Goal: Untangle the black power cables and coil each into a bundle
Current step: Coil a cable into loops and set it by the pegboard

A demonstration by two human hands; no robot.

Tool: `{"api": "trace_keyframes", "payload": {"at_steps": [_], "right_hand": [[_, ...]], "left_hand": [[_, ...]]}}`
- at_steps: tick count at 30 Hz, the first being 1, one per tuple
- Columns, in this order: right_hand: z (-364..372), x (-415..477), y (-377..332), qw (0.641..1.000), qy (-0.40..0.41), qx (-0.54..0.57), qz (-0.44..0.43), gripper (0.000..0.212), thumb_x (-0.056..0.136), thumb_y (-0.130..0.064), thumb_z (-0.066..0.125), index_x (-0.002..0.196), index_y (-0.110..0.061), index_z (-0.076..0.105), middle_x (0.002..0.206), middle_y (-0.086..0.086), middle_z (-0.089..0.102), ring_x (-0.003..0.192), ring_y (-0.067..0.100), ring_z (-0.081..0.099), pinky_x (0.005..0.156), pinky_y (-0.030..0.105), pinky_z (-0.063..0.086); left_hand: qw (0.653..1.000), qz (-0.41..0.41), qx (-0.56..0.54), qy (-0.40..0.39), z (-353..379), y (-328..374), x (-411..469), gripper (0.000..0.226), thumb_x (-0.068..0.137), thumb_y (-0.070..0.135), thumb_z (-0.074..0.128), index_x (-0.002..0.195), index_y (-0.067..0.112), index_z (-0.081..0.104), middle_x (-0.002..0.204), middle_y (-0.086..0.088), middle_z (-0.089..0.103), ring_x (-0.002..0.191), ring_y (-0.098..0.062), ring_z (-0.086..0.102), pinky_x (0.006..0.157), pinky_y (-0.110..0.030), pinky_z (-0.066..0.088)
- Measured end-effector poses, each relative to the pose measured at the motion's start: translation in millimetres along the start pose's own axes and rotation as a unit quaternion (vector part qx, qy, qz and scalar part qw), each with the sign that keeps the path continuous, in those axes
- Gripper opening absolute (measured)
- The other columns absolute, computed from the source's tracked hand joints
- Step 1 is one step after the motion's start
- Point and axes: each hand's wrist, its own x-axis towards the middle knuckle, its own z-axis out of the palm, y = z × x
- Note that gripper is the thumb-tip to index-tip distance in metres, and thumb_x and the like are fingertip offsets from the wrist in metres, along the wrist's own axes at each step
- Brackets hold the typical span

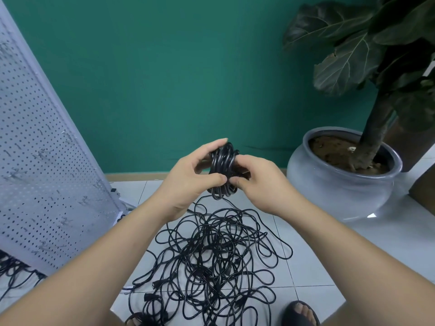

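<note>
Progress: we've got one coil (222, 169) nearly bundled, held up above the pile (216, 260). Left hand (188, 177) wraps it, right hand (256, 182) pinches the wrap. Rest still tangled on floor, so most work's left imo.

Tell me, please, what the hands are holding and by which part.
A coiled black cable bundle: the left hand grips its middle, the right hand pinches its right side.
</note>
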Motion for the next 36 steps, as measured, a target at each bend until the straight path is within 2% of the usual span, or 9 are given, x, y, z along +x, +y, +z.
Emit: {"api": "trace_keyframes", "payload": {"at_steps": [7,12,16,18,21,23,26,31,36], "right_hand": [[-4,3,3,0.994,0.065,0.089,0.011,0.027,0.092,-0.006,0.074,0.092,-0.031,0.066,0.089,-0.014,0.077,0.085,0.005,0.073,0.081,0.029,0.057],[-10,-1,-1,0.998,0.000,0.029,-0.058,0.040,0.097,0.000,0.059,0.107,-0.036,0.074,0.103,-0.021,0.078,0.100,0.004,0.072,0.093,0.029,0.056],[-17,0,-3,0.979,0.046,-0.089,-0.175,0.009,0.095,-0.007,0.069,0.096,-0.017,0.069,0.086,-0.006,0.068,0.080,0.015,0.061,0.075,0.035,0.050],[-19,2,-8,0.972,0.058,-0.115,-0.197,0.014,0.090,-0.010,0.072,0.087,-0.017,0.061,0.081,-0.006,0.062,0.075,0.017,0.056,0.070,0.035,0.047],[-26,6,-11,0.984,0.036,-0.068,-0.160,0.025,0.086,-0.016,0.076,0.090,-0.022,0.052,0.080,-0.006,0.062,0.072,0.016,0.056,0.069,0.036,0.050],[-29,10,-9,0.993,-0.006,-0.025,-0.117,0.037,0.087,-0.029,0.079,0.113,-0.029,0.051,0.089,-0.006,0.061,0.073,0.013,0.058,0.067,0.030,0.050],[-27,16,5,0.983,-0.080,-0.114,-0.122,0.062,0.092,-0.046,0.077,0.146,-0.037,0.048,0.103,-0.008,0.058,0.088,0.005,0.059,0.080,0.028,0.049],[-11,15,15,0.985,-0.135,-0.062,-0.087,0.030,0.092,-0.050,0.069,0.114,-0.035,0.056,0.110,-0.013,0.058,0.097,0.016,0.063,0.090,0.045,0.056],[-10,17,14,0.986,-0.153,-0.001,-0.065,0.038,0.096,-0.045,0.076,0.130,-0.040,0.058,0.109,-0.016,0.074,0.097,0.006,0.069,0.087,0.027,0.054]], "left_hand": [[0.996,-0.039,-0.073,-0.022,-9,3,3,0.075,0.091,-0.016,0.035,0.146,0.025,0.064,0.127,-0.002,0.073,0.110,-0.019,0.070,0.092,-0.030,0.057],[0.999,-0.010,-0.045,-0.021,-19,-3,4,0.063,0.101,-0.017,0.051,0.146,0.025,0.065,0.134,-0.010,0.072,0.120,-0.027,0.071,0.102,-0.037,0.057],[0.998,-0.004,-0.053,-0.029,-22,-1,3,0.056,0.099,-0.012,0.061,0.144,0.020,0.065,0.129,-0.015,0.072,0.114,-0.021,0.071,0.098,-0.032,0.058],[0.998,-0.003,-0.046,-0.043,-23,0,3,0.055,0.098,-0.009,0.066,0.144,0.020,0.065,0.125,-0.010,0.075,0.117,-0.021,0.070,0.101,-0.034,0.056],[0.997,-0.006,-0.032,-0.072,-28,1,5,0.057,0.097,-0.007,0.067,0.145,0.024,0.065,0.130,-0.008,0.074,0.124,-0.024,0.067,0.112,-0.037,0.049],[0.996,-0.012,-0.013,-0.092,-27,3,4,0.057,0.097,-0.010,0.066,0.144,0.022,0.066,0.131,-0.009,0.074,0.128,-0.026,0.067,0.114,-0.036,0.048],[0.993,-0.028,0.031,-0.110,-21,2,0,0.054,0.096,-0.011,0.066,0.141,0.018,0.068,0.127,-0.002,0.077,0.118,-0.016,0.070,0.109,-0.030,0.051],[0.993,-0.039,0.041,-0.105,-15,-5,-3,0.050,0.093,-0.013,0.069,0.133,0.018,0.068,0.119,-0.010,0.075,0.100,-0.020,0.069,0.100,-0.033,0.056],[0.995,-0.043,0.056,-0.075,-8,-8,-1,0.056,0.092,-0.011,0.065,0.129,0.029,0.052,0.105,-0.008,0.067,0.082,-0.028,0.060,0.091,-0.049,0.056]]}}
